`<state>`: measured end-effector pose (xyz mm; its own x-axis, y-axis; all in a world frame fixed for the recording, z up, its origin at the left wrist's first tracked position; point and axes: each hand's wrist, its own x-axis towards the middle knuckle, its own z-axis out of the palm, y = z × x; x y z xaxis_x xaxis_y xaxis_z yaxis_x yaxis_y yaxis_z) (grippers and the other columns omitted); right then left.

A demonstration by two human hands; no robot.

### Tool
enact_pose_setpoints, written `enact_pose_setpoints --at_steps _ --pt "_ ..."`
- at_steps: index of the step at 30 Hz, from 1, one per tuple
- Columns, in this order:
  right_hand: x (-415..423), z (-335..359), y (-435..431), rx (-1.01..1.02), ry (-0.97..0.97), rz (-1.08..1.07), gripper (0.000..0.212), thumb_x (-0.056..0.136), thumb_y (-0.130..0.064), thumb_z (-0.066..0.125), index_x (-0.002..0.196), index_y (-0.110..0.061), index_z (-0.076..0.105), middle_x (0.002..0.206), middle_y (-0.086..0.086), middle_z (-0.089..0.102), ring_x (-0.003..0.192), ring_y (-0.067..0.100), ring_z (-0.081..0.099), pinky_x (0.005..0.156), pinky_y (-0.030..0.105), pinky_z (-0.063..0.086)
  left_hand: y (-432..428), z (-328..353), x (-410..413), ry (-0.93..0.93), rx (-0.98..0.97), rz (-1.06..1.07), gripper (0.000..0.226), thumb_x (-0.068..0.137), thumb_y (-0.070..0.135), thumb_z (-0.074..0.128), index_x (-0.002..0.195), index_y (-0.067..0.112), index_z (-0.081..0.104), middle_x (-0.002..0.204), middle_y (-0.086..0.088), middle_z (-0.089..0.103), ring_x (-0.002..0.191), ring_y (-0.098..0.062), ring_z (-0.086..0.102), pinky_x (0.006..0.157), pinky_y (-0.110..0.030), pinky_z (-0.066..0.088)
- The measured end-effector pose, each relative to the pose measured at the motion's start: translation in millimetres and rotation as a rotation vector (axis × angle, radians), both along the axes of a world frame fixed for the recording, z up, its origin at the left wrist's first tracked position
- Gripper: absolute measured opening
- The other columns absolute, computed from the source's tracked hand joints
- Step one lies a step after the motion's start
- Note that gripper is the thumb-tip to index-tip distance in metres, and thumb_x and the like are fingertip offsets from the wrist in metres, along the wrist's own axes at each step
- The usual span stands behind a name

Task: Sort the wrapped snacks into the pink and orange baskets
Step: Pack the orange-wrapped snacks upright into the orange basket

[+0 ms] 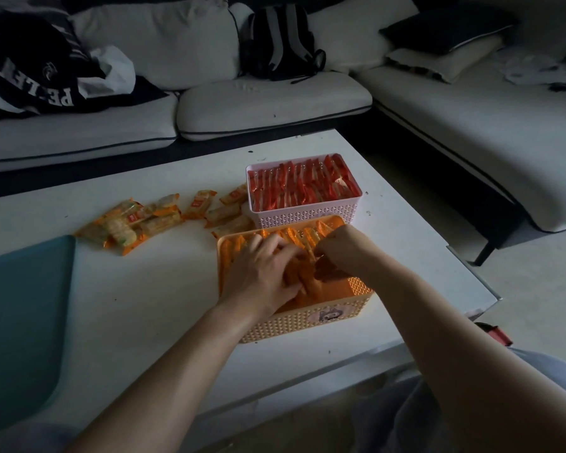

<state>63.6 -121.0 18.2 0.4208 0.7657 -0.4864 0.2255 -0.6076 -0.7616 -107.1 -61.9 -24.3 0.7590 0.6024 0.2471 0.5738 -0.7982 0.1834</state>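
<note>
Reaching into the orange basket (307,318) go two hands. The left hand (262,269) has its fingers spread and laid across the row of orange-wrapped snacks (294,235) standing inside. The right hand (343,253) curls knuckles-up over the same row; whether it pinches a packet, I cannot tell. Two baskets sit on the white table (144,305), the pink basket (307,217) just behind, packed with red-wrapped snacks (301,188). Loose orange packets (134,223) lie scattered left, too overlapped to count.
</note>
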Motion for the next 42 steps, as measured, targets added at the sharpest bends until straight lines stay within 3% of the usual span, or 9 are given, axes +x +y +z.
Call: enact_pose_setpoints --at_steps 5,10,18,23,28,31,34,37,42 --pt "7.3 3.1 -9.2 0.025 0.268 -0.129 0.021 0.1 -0.003 0.05 0.104 0.004 0.069 0.086 0.022 0.076 0.078 0.032 0.077 0.081 0.045 0.063 4.3 -1.3 5.0 0.082 0.047 -0.018 0.043 0.08 0.05 0.075 0.117 0.034 0.058 0.114 0.009 0.053 0.109 -0.019 0.043 0.086 -0.033 0.042" --pt "11.1 3.6 -13.5 0.026 0.342 -0.181 0.022 0.099 -0.005 0.051 0.109 0.006 0.067 0.091 0.024 0.076 0.081 0.033 0.077 0.08 0.045 0.063 3.7 -1.6 17.6 0.13 0.127 0.018 0.044 0.077 0.047 0.079 0.107 0.026 0.055 0.108 0.003 0.056 0.107 -0.024 0.052 0.083 -0.038 0.045" --pt "6.5 11.3 -11.7 0.093 -0.029 -0.111 0.024 0.103 -0.014 0.047 0.107 -0.003 0.068 0.093 0.013 0.074 0.065 0.025 0.076 0.064 0.041 0.065 2.1 10.3 2.8 0.057 -0.053 -0.02 0.051 0.081 0.054 0.074 0.123 0.034 0.054 0.122 0.01 0.051 0.12 -0.016 0.047 0.095 -0.035 0.046" --pt "-25.7 21.9 -0.4 0.285 -0.279 0.004 0.024 0.1 -0.014 0.051 0.089 -0.003 0.07 0.082 0.014 0.073 0.065 0.028 0.073 0.057 0.041 0.064 12.3 27.5 -41.6 -0.067 -0.138 0.111 0.036 0.091 0.053 0.064 0.119 0.03 0.06 0.12 0.011 0.054 0.113 -0.013 0.051 0.083 -0.032 0.048" --pt "-93.4 31.2 20.3 0.487 -0.296 0.226 0.018 0.092 -0.011 0.056 0.091 -0.008 0.073 0.079 0.006 0.074 0.068 0.025 0.07 0.061 0.045 0.06 34.6 34.0 -103.1 -0.195 -0.189 0.265 0.02 0.09 0.036 0.07 0.106 0.025 0.066 0.108 0.011 0.056 0.102 -0.014 0.057 0.078 -0.031 0.046" --pt "-135.5 25.1 39.1 0.488 -0.271 0.343 0.025 0.093 -0.012 0.057 0.114 -0.014 0.071 0.099 0.002 0.075 0.081 0.014 0.071 0.076 0.035 0.061 50.6 32.7 -141.6 -0.194 -0.211 0.396 0.018 0.09 0.032 0.072 0.105 0.024 0.068 0.107 0.008 0.055 0.101 -0.017 0.058 0.08 -0.03 0.044" --pt "-160.0 19.1 70.4 0.432 -0.355 0.4 0.038 0.093 -0.015 0.056 0.13 -0.012 0.065 0.126 0.007 0.068 0.113 0.021 0.064 0.096 0.028 0.051 70.7 23.9 -169.9 -0.078 -0.288 0.55 0.026 0.091 0.038 0.069 0.113 0.025 0.065 0.121 0.001 0.053 0.115 -0.023 0.055 0.092 -0.038 0.048" --pt "-176.8 13.3 118.9 0.223 -0.37 0.404 0.055 0.094 -0.019 0.054 0.147 -0.009 0.045 0.148 0.016 0.045 0.131 0.034 0.048 0.108 0.041 0.044 94.6 15.5 -182.5 0.05 -0.398 0.672 0.04 0.095 0.042 0.063 0.13 0.025 0.055 0.14 -0.005 0.04 0.128 -0.03 0.043 0.098 -0.043 0.047" --pt "-197.8 -10.3 193.3 -0.051 -0.358 0.159 0.078 0.095 -0.028 0.05 0.16 -0.017 0.007 0.164 0.014 0.004 0.144 0.046 0.016 0.115 0.055 0.027 143.9 1.4 -187.7 0.027 -0.437 0.702 0.062 0.094 0.043 0.063 0.147 0.03 0.034 0.148 -0.009 0.025 0.13 -0.039 0.035 0.099 -0.045 0.043"
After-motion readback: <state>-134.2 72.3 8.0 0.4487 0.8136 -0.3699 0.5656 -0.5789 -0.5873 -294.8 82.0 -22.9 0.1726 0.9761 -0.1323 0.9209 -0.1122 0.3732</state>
